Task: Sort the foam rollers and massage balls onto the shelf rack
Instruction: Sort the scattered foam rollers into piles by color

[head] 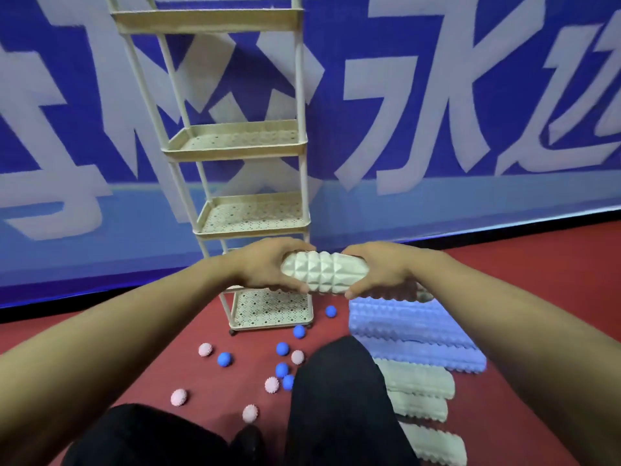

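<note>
Barely begun: first roller in hand, shelves bare

Beyond the hands, against a blue banner (437, 95): rack (242, 146), tall, four tiers showing, nothing visible on any of them, though the top tier shows only its front edge. Bottom tier just below and behind the hands, near the red floor (537, 264).

Below the right hand (379, 269): blue rollers (413, 334), lying side by side on the floor. Nearer the body and further below that hand: three pale rollers (420, 385), stacked in a row toward the frame's bottom edge. All untouched.

Between the two hands: white roller (323, 272), ridged, held level in the air in front of the rack's lower half. Left hand (265, 267) curled round its left end, thumb underneath, fingers over the top. Right hand wrapped round the other end the same way. Firm two-handed hold, neither hand loose.

Below the left hand, scattered on the floor: blue balls (224, 359) and pink spiky balls (178, 397), about a dozen together, some close to the rack's foot, some beside the dark trouser legs (336, 398).

Judged from this: nothing shelved yet. Left to do: seat the held roller on a tier, then the remaining rollers, then every ball. Nearly the whole job ahead.
</note>
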